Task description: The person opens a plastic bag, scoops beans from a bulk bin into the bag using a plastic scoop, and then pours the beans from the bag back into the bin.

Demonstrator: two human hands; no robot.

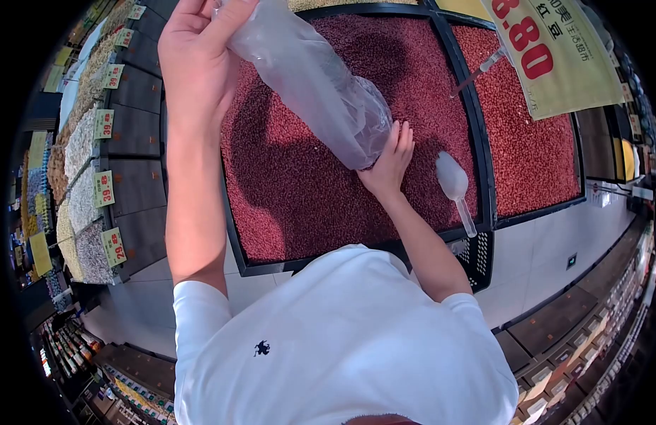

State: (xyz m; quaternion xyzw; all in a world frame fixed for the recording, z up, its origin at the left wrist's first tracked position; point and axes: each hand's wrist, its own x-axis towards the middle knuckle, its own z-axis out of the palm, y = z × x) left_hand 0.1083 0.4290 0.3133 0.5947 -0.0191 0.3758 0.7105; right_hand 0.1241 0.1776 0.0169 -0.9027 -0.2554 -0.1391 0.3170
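A clear plastic bag [310, 88] stretches diagonally over a black-framed bin of dark red beans [292, 205]. Its upper end is pinched in my left hand [204, 46], raised at the top left. My right hand [389, 163] is at the bag's lower end, the fingers wrapped against the plastic from below. No beans show inside the bag. A clear plastic scoop [453, 177] lies on the beans to the right of my right hand, its handle toward the bin's near edge.
A second bin [523, 134] of brighter red beans adjoins on the right. Above it hangs a price sign [565, 57] on a clear rod. Shelves of grains with price tags [103, 188] stand at the left. A black perforated basket [477, 258] is below the bin's near edge.
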